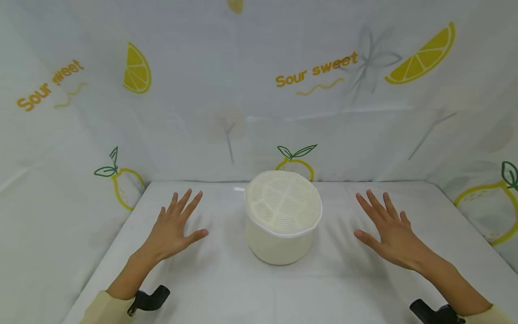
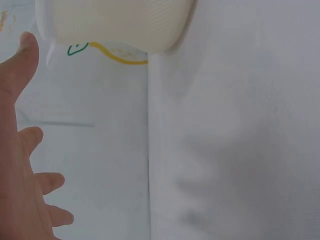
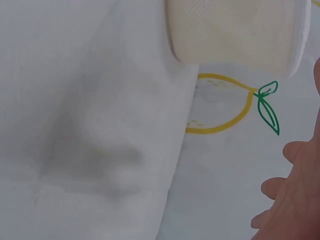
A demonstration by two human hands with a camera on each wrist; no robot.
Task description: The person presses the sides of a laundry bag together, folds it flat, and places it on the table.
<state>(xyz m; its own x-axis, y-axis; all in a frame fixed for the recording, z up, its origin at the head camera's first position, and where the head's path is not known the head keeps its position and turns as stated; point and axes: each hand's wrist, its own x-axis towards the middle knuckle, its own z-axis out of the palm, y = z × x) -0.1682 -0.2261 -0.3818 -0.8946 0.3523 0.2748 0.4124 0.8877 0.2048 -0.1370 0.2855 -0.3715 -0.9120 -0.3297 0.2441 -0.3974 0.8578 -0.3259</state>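
Note:
A cream round tub (image 1: 281, 249) stands upright on the white table, between the two hands. Over its top lies a white mesh cover (image 1: 283, 202) with a smooth rim and a small tab at the left. To the left of the tub, my left hand (image 1: 171, 231) is held above the table with fingers spread, touching nothing. My right hand (image 1: 392, 236) hovers to the right in the same way, fingers apart and holding nothing. Both wrist views show part of the tub's side (image 2: 105, 22) near the top, apart from the fingers. What the tub contains is hidden.
A white cloth covers the table (image 1: 275, 292). Behind and beside it hangs a pale curtain (image 1: 194, 112) printed with lemons and lettering. Each wrist carries a black camera mount (image 1: 151, 299) near the sleeve.

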